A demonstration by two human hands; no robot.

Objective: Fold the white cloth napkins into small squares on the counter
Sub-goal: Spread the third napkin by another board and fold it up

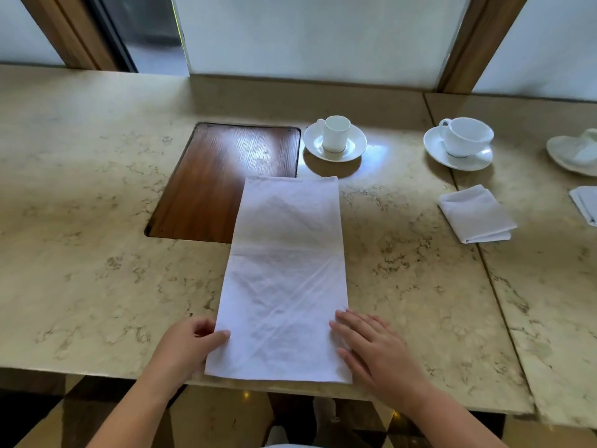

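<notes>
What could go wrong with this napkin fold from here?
The long napkin lies partly over the wooden inset, so its far end may crease unevenly there. The left hand pinches one near corner while the right hand only presses flat; lifting unevenly could skew the fold. The cup stands close behind.

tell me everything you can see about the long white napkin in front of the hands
The long white cloth napkin lies flat on the beige marble counter as a tall creased rectangle. Its far left corner overlaps the inset brown wooden panel; its near edge sits at the counter's front edge. The left hand pinches the near left edge, and the right hand presses flat on the near right edge.
</notes>
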